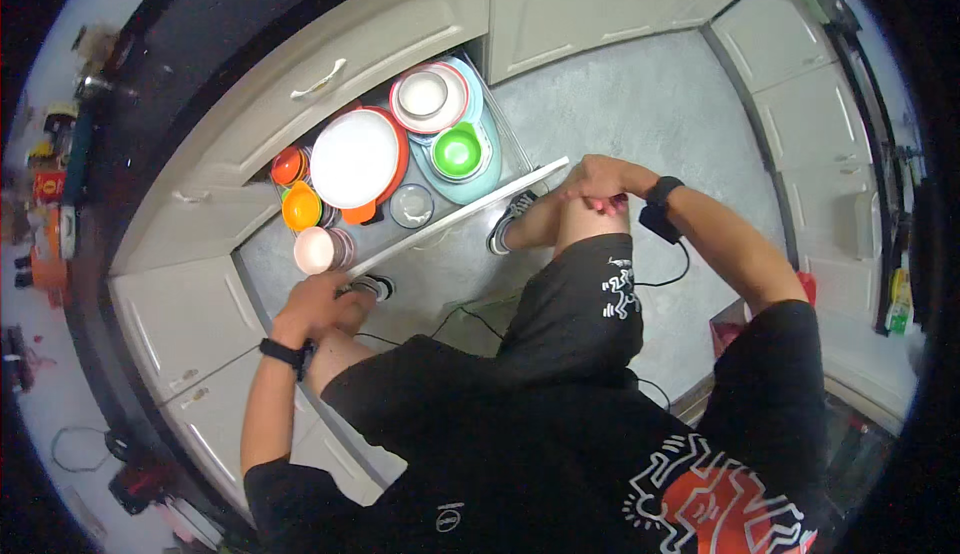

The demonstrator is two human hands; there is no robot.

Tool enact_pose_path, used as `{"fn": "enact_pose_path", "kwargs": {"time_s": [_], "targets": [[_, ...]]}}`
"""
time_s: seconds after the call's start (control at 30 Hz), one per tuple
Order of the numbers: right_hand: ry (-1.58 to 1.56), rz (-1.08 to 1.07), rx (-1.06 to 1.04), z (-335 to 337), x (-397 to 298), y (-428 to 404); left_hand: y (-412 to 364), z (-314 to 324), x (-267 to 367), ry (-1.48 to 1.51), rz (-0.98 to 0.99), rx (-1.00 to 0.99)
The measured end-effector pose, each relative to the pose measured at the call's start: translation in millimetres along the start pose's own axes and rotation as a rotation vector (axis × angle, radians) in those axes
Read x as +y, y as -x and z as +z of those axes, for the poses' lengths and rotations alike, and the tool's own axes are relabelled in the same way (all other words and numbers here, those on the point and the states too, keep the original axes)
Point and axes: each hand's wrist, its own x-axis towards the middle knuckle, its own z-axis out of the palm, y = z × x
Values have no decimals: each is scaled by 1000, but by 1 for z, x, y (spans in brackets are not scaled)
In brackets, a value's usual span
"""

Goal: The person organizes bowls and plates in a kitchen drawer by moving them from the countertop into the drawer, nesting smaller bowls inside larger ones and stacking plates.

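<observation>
An open kitchen drawer (450, 218) full of dishes lies before me. My left hand (321, 305) is by the drawer front's left end, over my left knee; its grip is unclear. My right hand (600, 182) rests by my right knee near the front's other end, fingers curled, nothing visible in it. Inside are a large white plate (355, 158) on an orange-red one, a green bowl (457, 150), a small white bowl (422, 94) on red-rimmed plates, a clear glass bowl (412, 206), an orange bowl (301, 206), red-orange bowls (288, 166) and stacked pink bowls (315, 251).
Cream cabinets with a closed drawer (322, 77) stand ahead, under a dark countertop (187, 36). More cabinet doors (810, 118) line the right side. A black cable (480, 317) runs over the grey floor (622, 103) between my legs. A red item (726, 332) stands at the right.
</observation>
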Motion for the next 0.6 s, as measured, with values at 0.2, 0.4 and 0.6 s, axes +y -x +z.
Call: {"fn": "enact_pose_path", "kwargs": {"time_s": [0.2, 0.4, 0.6], "targets": [[111, 12, -37, 11, -23, 3, 92, 18, -40, -265, -186, 152], [577, -275, 23, 40, -46, -78, 79, 70, -78, -34, -42, 254], [448, -405, -19, 87, -188, -127, 95, 65, -56, -116, -285, 254]]}}
